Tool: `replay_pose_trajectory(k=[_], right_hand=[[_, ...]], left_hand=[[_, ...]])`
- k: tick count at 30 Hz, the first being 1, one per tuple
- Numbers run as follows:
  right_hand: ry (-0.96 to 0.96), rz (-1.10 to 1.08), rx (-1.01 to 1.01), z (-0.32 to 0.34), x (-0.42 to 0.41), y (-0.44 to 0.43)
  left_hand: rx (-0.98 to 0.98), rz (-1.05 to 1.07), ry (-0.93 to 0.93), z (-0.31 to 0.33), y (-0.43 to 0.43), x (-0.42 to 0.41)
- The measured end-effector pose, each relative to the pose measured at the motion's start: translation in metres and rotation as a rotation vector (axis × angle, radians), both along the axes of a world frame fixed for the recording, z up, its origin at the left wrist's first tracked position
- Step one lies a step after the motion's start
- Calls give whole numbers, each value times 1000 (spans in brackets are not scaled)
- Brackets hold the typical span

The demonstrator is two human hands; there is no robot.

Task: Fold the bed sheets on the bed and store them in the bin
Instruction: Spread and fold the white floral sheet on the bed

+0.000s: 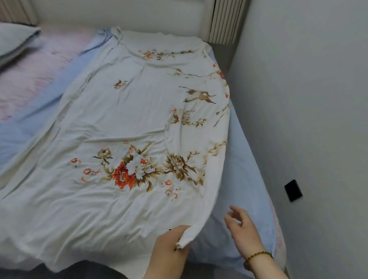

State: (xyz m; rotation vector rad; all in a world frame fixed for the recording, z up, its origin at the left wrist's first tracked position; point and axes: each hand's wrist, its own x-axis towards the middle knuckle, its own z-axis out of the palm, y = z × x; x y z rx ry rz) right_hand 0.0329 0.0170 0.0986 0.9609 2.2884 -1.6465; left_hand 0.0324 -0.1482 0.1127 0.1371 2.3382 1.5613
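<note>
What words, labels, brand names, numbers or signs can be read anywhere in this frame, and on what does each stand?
None: no readable text shows in this view.
The floral sheet carries only printed flowers and leaves, no lettering.
The small black plate on the wall shows no marking.
The beaded bracelet bears no writing.
The pillow is blurred, with no tag to be made out.

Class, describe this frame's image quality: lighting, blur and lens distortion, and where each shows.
Head view: lighting is soft and even, no glare or hard shadows on the floral sheet. Head view: the pillow and pink blanket at the left edge are smeared; the right hand looks slightly blurred. Head view: wide-angle bending curves the edge of the blue sheet beside the wall.
</note>
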Motion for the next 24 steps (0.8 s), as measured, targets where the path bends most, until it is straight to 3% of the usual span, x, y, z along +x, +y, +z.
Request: replay_pose_trajectory(k=[3,8,11,14,18,24], right_hand=[[65,134,249,8,-22,9],[182,536,667,29,-92,11],[304,738,747,47,-137,6],[550,914,1068,56,-186,12],[300,1365,1128,61,-230,25],[308,1511,924,56,-255,41]], left_hand=[[63,237,-68,16,-16,-11],[259,558,-40,43,-33,-35],[289,702,-35,64,-28,-42],[312,939,9,82,-10,-46],[360,1215,75,89,7,-44],[343,1536,79,82,26,-15]])
